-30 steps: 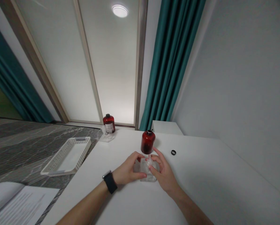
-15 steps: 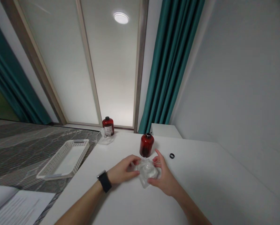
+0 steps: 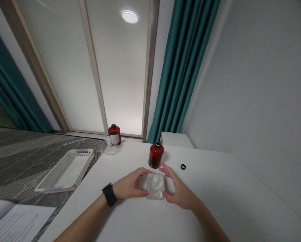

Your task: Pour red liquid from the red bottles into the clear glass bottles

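Note:
A clear, squarish plastic tray (image 3: pixel 155 185) with a rounded raised middle lies on the white table in front of me. My left hand (image 3: pixel 132 185) curves round its left side, thumb and fingertips at the corners. On the opposite side my right hand (image 3: pixel 178 192) holds its right corners between thumb and fingers. Just behind the tray stands a dark red bottle (image 3: pixel 155 156) upright, with a bare neck. A black ring (image 3: pixel 183 166) lies on the table to the right of that bottle.
At the far left table corner stands a capped red bottle (image 3: pixel 114 135) with a white label, beside clear plastic packaging (image 3: pixel 111 149). Left of the table are a white perforated basket (image 3: pixel 82 178) and an open booklet (image 3: pixel 21 220). A white cabinet (image 3: pixel 178 139) stands behind the table.
The clear tray has turned from a slanted position to sit square to me. Both hands have shifted to its sides. The bottles and the ring have stayed in place.

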Demonstrator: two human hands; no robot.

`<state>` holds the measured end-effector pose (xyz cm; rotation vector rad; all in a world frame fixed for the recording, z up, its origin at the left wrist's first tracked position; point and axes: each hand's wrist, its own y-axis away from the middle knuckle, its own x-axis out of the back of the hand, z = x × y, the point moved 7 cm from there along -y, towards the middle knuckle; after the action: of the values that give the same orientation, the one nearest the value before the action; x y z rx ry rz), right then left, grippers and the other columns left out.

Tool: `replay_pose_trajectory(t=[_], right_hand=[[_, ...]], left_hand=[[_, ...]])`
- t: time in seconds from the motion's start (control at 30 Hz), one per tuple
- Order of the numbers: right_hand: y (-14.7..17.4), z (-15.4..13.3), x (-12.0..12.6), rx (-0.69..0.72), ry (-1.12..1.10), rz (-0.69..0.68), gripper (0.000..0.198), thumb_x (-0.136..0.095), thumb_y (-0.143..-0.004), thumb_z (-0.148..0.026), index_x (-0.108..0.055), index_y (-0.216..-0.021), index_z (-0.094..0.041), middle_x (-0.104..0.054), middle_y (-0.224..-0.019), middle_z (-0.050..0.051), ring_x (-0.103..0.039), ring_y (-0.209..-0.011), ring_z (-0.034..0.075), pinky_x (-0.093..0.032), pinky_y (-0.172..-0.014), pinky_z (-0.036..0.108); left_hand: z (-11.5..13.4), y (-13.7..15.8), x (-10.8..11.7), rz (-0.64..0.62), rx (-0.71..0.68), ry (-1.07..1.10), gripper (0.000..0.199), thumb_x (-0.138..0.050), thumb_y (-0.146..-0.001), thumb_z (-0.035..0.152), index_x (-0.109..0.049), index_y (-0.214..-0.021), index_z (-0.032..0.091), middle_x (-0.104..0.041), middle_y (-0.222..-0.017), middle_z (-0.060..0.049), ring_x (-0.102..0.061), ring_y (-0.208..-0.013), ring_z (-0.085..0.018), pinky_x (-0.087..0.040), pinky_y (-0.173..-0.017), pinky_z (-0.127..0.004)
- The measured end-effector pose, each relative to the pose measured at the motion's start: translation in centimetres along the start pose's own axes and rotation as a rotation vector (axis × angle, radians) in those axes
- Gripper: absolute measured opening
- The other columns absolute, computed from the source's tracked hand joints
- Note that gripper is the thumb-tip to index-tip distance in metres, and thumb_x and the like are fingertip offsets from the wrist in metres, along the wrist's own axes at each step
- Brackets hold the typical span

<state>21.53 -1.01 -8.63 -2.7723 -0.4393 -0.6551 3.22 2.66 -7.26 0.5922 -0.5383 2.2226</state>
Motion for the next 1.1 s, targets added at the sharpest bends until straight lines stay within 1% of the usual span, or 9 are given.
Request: replay_pose_trajectory(t=[0.13,0.23,0.33,0.43,0.53,0.7,0.8,0.93,1.1], right_hand=[[-0.2,1.8,1.4,-0.011,-0.057,0.114,0.084,-0.067,-0.076,-0.015,-0.026,-0.148,-0.028,-0.052,-0.126,0.008,-0.055,-0.116,0.024,-0.04,-0.107,0.049],[-0.4,2.5,1.6,-0.029,-0.163,0.155,0.074,-0.065,-0.081,-0.022,-0.029,-0.146,-0.028,-0.057,-0.109,0.006,-0.061,-0.098,0.021,-0.046,-0.098,0.047],[-0.4,1.9,0.7,-0.012,-0.267,0.129,0.072,-0.063,-0.085,-0.025,-0.026,-0.146,-0.027,-0.061,-0.106,0.006,-0.062,-0.102,0.023,-0.042,-0.103,0.049],[-0.3,1.1,-0.8,-0.018,-0.31,0.047,0.104,-0.077,-0.072,-0.021,-0.011,-0.152,-0.029,-0.057,-0.123,0.009,-0.057,-0.118,0.026,-0.034,-0.11,0.051],[-0.1,0.8,-1.6,-0.06,-0.209,0.041,0.122,-0.082,-0.062,-0.012,-0.004,-0.153,-0.031,-0.049,-0.134,0.01,-0.049,-0.128,0.029,-0.029,-0.112,0.053],[-0.2,0.2,-1.7,0.018,-0.103,0.026,0.111,-0.072,-0.067,-0.007,-0.006,-0.154,-0.031,-0.049,-0.138,0.01,-0.048,-0.129,0.028,-0.028,-0.113,0.053],[-0.4,-0.2,-1.1,0.067,-0.122,0.099,0.101,-0.071,-0.07,-0.011,-0.015,-0.152,-0.029,-0.048,-0.141,0.01,-0.045,-0.132,0.027,-0.026,-0.115,0.051],[-0.9,-0.9,-0.8,0.101,-0.172,0.24,0.077,-0.063,-0.082,-0.018,-0.025,-0.148,-0.028,-0.063,-0.124,0.008,-0.048,-0.13,0.025,-0.024,-0.116,0.051],[-1.4,-0.6,-1.9,0.094,-0.212,0.25,0.068,-0.061,-0.083,-0.015,-0.036,-0.145,-0.03,-0.068,-0.112,0.004,-0.054,-0.123,0.023,-0.03,-0.113,0.047]], left_hand=[[0.1,0.1,0.8,-0.003,0.021,-0.041,0.026,-0.069,-0.081,0.032,-0.058,-0.1,0.018,-0.065,-0.101,-0.004,-0.059,-0.095,-0.022,-0.047,-0.09,-0.038],[0.0,-0.1,1.0,0.028,0.001,-0.105,0.018,-0.066,-0.083,0.031,-0.058,-0.093,0.018,-0.063,-0.098,-0.005,-0.059,-0.093,-0.022,-0.047,-0.089,-0.038],[-0.1,-0.1,0.8,0.076,-0.011,-0.131,0.042,-0.07,-0.079,0.026,-0.054,-0.117,0.019,-0.06,-0.119,-0.01,-0.056,-0.11,-0.027,-0.045,-0.098,-0.044],[-0.2,-0.1,0.2,0.065,-0.041,-0.11,0.064,-0.07,-0.08,0.026,-0.041,-0.137,0.02,-0.051,-0.138,-0.013,-0.049,-0.126,-0.029,-0.038,-0.109,-0.047],[-0.5,0.0,-0.3,0.056,-0.043,-0.093,0.066,-0.07,-0.082,0.028,-0.039,-0.14,0.02,-0.05,-0.14,-0.013,-0.048,-0.128,-0.03,-0.037,-0.111,-0.046],[-0.6,-0.4,-0.8,0.077,0.001,-0.093,0.069,-0.078,-0.073,0.028,-0.045,-0.134,0.021,-0.057,-0.125,-0.01,-0.056,-0.111,-0.027,-0.044,-0.101,-0.044],[0.0,-0.7,-1.0,0.098,0.02,-0.12,0.066,-0.081,-0.069,0.028,-0.05,-0.127,0.02,-0.059,-0.117,-0.009,-0.057,-0.104,-0.027,-0.046,-0.095,-0.043],[0.3,-0.9,-1.0,0.094,0.06,-0.154,0.065,-0.083,-0.066,0.03,-0.052,-0.123,0.021,-0.059,-0.116,-0.007,-0.056,-0.103,-0.027,-0.044,-0.094,-0.042],[0.3,-0.8,-1.0,0.095,0.069,-0.159,0.065,-0.083,-0.066,0.03,-0.052,-0.123,0.022,-0.059,-0.118,-0.007,-0.056,-0.105,-0.027,-0.043,-0.094,-0.042]])
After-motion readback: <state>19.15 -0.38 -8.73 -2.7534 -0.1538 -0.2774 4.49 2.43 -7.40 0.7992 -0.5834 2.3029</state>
